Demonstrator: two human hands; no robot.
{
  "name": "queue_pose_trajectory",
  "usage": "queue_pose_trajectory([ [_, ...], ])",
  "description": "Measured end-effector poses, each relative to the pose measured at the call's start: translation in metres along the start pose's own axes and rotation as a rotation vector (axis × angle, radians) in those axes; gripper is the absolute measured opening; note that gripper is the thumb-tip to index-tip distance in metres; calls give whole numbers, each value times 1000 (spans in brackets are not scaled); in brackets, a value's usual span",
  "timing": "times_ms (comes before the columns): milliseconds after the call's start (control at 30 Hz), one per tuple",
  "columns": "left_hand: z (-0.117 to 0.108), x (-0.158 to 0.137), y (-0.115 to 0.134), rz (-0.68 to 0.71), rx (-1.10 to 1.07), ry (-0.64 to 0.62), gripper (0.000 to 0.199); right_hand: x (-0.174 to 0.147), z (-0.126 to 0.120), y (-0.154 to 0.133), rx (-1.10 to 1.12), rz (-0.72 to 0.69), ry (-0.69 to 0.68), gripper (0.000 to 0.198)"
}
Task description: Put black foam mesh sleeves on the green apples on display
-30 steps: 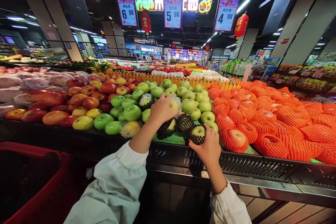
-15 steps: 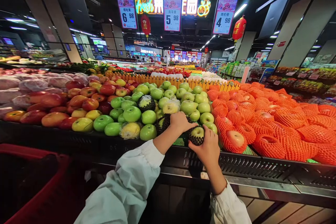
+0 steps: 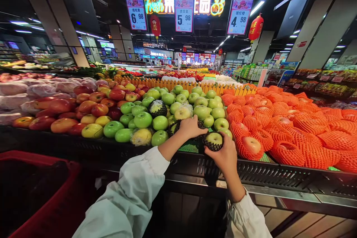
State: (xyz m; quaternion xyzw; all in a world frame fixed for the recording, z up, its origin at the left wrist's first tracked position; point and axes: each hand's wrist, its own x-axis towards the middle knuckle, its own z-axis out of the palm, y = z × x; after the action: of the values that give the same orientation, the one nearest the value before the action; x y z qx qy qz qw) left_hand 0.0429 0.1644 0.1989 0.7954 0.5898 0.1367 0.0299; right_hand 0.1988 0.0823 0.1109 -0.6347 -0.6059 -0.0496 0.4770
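My right hand is closed round a green apple in a black foam net, holding it just above the front edge of the bin. To the left, my left hand reaches over the pile, its thumb pointing right and its other fingers mostly hidden. Black netting shows under and behind that hand, around a netted apple it grips. Another black-netted apple lies against its left side. Loose green apples surround both hands, and a film-wrapped apple sits just behind my left hand.
Red-yellow apples are heaped at left, beside film-wrapped fruit. Fruit in orange nets fills the right side. A black slotted bin edge runs along the front. A red basket stands at lower left. Price screens hang overhead.
My right hand, with the netted apple, has come slightly nearer and to the right, widening the gap from my left hand. More green liner shows between them. The left hand stays nearly in place.
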Motion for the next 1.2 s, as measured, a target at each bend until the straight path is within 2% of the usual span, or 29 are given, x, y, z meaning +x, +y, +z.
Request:
queue_pose_trajectory([
  [233, 0, -11, -21, 252, 41, 31, 70, 2, -4, 9, 214, 26, 115, 77],
  [400, 10, -15, -27, 393, 97, 27, 76, 3, -9, 11, 383, 123, 207, 74],
  [567, 17, -18, -29, 468, 183, 30, 79, 5, -14, 8, 568, 187, 357, 69],
  [700, 16, -21, -34, 560, 224, 29, 85, 5, -14, 7, 594, 212, 359, 71],
  [833, 13, -26, -37, 605, 244, 42, 90, 1, -12, 10, 464, 112, 301, 73],
  [967, 6, -26, -42, 573, 131, 100, 90, -4, -15, 13, 238, -135, 220, 75],
  [1067, -1, -22, -50, 499, 66, 141, 73, -3, -17, 12, 137, -274, 132, 75],
  [1200, -11, -21, -58, 397, 7, 230, 42, 5, -16, 11, 79, -350, 6, 77],
])
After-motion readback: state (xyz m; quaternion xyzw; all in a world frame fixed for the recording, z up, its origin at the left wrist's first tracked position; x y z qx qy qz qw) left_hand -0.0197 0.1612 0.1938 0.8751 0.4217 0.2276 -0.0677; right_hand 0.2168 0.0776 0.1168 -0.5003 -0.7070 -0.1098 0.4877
